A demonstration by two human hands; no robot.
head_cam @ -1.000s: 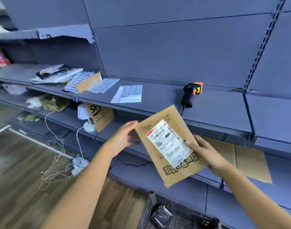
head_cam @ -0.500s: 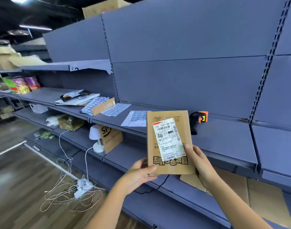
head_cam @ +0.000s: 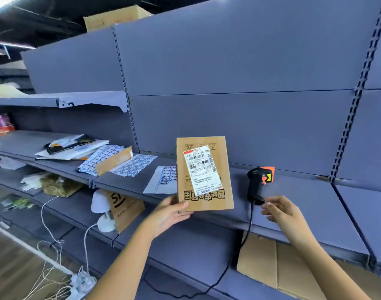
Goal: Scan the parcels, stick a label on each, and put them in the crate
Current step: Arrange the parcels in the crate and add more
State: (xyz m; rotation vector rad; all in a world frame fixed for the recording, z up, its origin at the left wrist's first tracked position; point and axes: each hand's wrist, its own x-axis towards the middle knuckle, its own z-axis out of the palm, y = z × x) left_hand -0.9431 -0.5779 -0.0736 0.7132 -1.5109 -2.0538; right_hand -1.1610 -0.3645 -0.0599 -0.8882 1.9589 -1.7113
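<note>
A flat brown cardboard parcel point(head_cam: 215, 191) with a white shipping label point(head_cam: 201, 169) stands upright in front of the grey shelf. My left hand point(head_cam: 171, 214) grips its lower left corner, thumb on the front. My right hand point(head_cam: 280, 212) is off the parcel, its fingers loosely spread just right of the handle base of the black and orange barcode scanner point(head_cam: 258, 182), which lies on the shelf. Whether the fingertips touch the scanner I cannot tell. Sheets of blue stickers point(head_cam: 164, 176) lie on the shelf behind the parcel's left edge. The crate is out of view.
More sticker sheets point(head_cam: 133, 165) and a heap of papers and mailers point(head_cam: 72, 146) lie left along the shelf point(head_cam: 315, 204). Below are a brown envelope point(head_cam: 124, 206), a white lamp point(head_cam: 103, 215), flattened cardboard point(head_cam: 278, 265) and the scanner's black cable point(head_cam: 245, 241). White cords point(head_cam: 55, 256) trail on the floor.
My right hand has let go of the parcel and moved right to the scanner. My left hand now holds the parcel alone, upright. The view has risen, and the crate has dropped out of it.
</note>
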